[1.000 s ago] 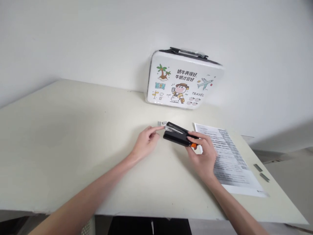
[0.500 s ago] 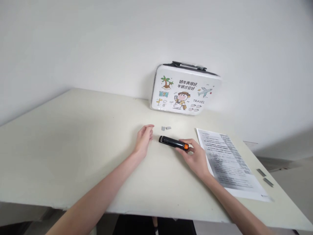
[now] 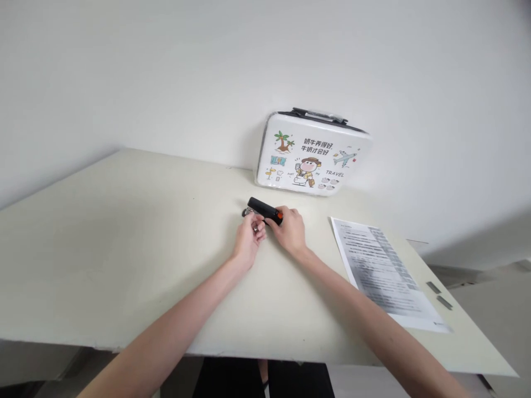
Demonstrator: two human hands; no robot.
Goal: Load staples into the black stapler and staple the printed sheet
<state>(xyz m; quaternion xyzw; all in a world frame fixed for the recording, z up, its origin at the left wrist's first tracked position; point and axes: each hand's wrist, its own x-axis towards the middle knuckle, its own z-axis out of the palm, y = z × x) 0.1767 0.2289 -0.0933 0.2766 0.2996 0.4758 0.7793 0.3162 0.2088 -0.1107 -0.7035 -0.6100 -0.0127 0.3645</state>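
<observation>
A black stapler (image 3: 260, 208) with an orange rear end sits mid-table, a little in front of the white case. My right hand (image 3: 290, 231) grips its orange end, fingers curled round it. My left hand (image 3: 249, 241) is closed beside the stapler's front, fingertips pinched at its underside; what they hold is hidden. The two loose staple pieces seen earlier near the stapler are covered by the hands and the stapler.
A white carry case (image 3: 313, 153) with cartoon travel pictures leans against the wall. A printed sheet (image 3: 384, 271) lies on the right of the cream table (image 3: 103, 232). Two staple strips (image 3: 438, 294) rest near the table's right edge.
My right hand has carried the stapler left and farther back, towards the case. My left hand has closed in on its front end. The stapler, open a second ago, is closed.
</observation>
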